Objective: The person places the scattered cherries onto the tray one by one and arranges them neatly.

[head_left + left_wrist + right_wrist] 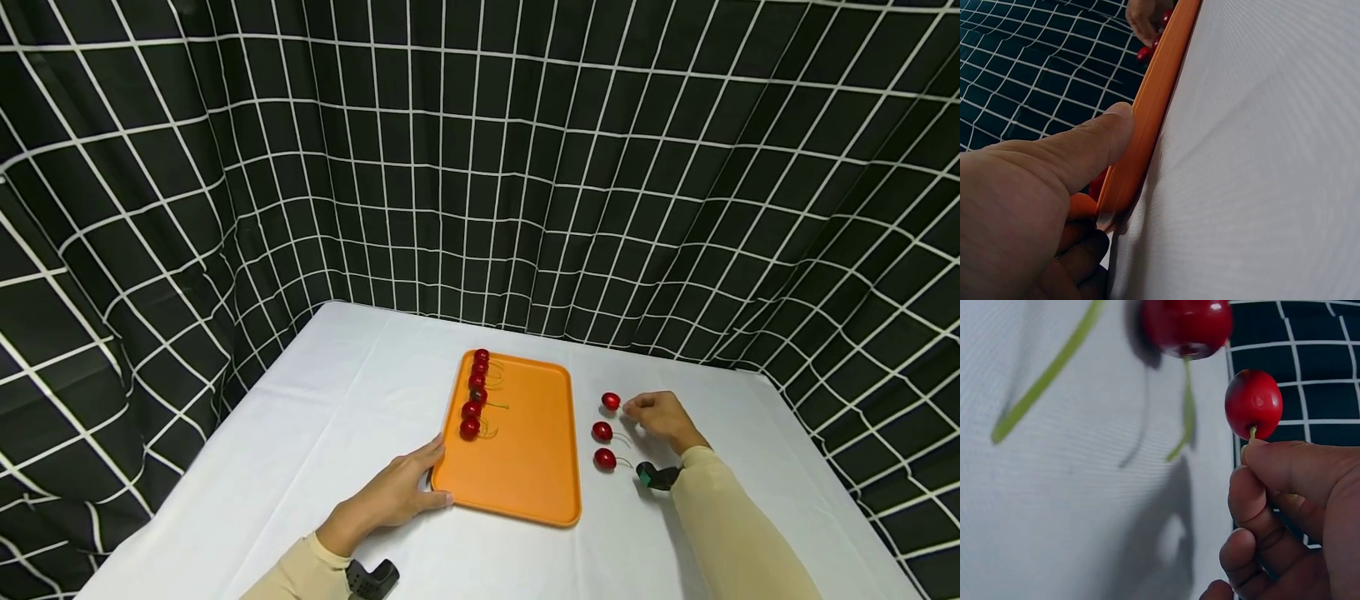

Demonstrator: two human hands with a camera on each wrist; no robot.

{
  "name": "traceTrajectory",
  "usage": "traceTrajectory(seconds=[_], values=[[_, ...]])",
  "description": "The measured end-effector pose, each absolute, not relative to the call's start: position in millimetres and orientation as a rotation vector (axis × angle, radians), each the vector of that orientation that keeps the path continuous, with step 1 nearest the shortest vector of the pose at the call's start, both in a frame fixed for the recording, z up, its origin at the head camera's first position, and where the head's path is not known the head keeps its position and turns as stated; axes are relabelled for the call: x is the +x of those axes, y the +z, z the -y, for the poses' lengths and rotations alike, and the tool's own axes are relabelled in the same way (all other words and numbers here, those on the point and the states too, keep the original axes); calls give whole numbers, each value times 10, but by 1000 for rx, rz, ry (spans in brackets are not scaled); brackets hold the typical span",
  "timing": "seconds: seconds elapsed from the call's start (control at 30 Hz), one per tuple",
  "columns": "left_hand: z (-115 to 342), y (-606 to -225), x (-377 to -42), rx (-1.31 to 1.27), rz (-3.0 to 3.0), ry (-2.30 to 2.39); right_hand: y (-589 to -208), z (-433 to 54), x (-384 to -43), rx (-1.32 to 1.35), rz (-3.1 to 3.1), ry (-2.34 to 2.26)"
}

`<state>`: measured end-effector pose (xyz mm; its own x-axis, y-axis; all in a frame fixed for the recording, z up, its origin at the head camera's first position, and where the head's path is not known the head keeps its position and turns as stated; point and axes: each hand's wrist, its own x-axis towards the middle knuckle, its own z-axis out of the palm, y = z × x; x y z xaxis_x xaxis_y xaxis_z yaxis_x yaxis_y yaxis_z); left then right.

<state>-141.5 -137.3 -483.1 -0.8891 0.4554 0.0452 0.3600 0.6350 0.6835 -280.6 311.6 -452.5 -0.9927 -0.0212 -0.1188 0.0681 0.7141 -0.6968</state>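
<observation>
An orange tray (525, 454) lies on the white table, with a column of several red cherries (470, 411) along its left side, stems mostly toward the right. My left hand (396, 495) grips the tray's near left corner; in the left wrist view the thumb (1094, 140) lies against the tray's outer wall (1138, 150), fingers bent below. To the right of the tray, my right hand (660, 417) pinches the stem of a red cherry (1254, 403) between thumb and fingertips. The fruit hangs out beyond the fingertips, past two other cherries.
Two loose cherries, one nearer (604, 459) and one farther (602, 432), lie on the table (360, 367) between the tray and my right forearm. A black curtain with white grid lines (480, 167) surrounds the table's back and sides. A black wrist device (372, 579) sits on my left wrist.
</observation>
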Motion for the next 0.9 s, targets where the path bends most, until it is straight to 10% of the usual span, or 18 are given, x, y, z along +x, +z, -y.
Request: traceTrajectory(seconds=[0.9], values=[[1376, -4842, -1427, 654, -2718, 1106, -3636, -2177, -2286, -651, -2975, -1371]])
